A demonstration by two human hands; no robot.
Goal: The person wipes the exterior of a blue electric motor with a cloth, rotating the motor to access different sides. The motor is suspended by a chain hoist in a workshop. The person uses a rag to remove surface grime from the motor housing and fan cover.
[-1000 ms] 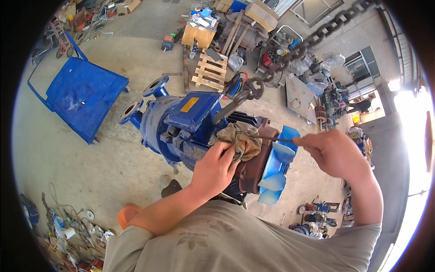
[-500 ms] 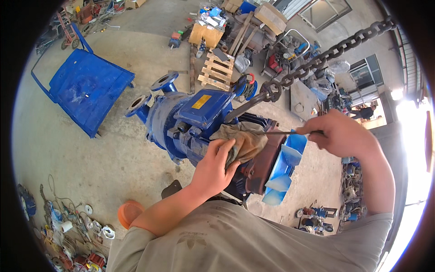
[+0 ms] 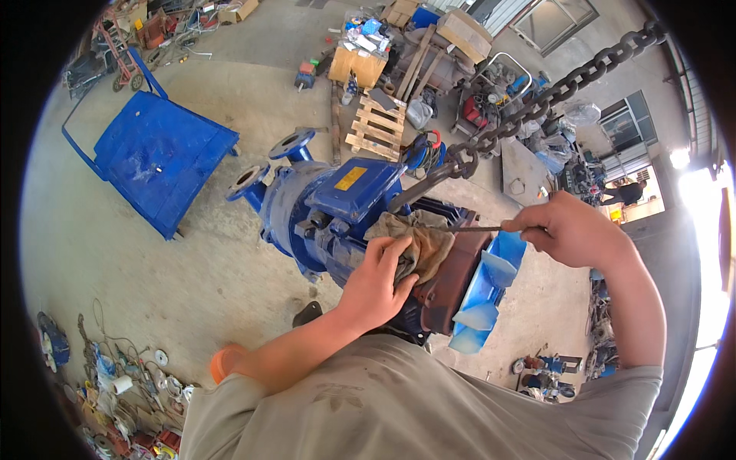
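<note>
A blue pump with an electric motor (image 3: 287, 203) hangs in front of me, with a chain (image 3: 537, 107) running up to the right from a metal hook or bar at its top. My left hand (image 3: 376, 280) presses a dirty brown-grey rag (image 3: 428, 249) onto the motor's ribbed body, fingers curled over the cloth. In my right hand (image 3: 567, 230) is a thin dark metal rod (image 3: 479, 228), gripped at its outer end. The rod's other end reaches the rag, where its tip is hidden. A rusty end cover (image 3: 454, 280) and a blue fan (image 3: 483, 303) sit at the motor's right end.
A blue metal panel on legs (image 3: 165, 161) stands at the left. Farther back are a wooden pallet (image 3: 376, 126) and piles of machine parts and boxes. Loose parts and cables (image 3: 123, 383) lie at lower left. Another person (image 3: 627, 193) is far off at right.
The view has shifted slightly, so the surroundings sit a little farther right. My right hand is a bit closer to the motor. Both hands keep their holds.
</note>
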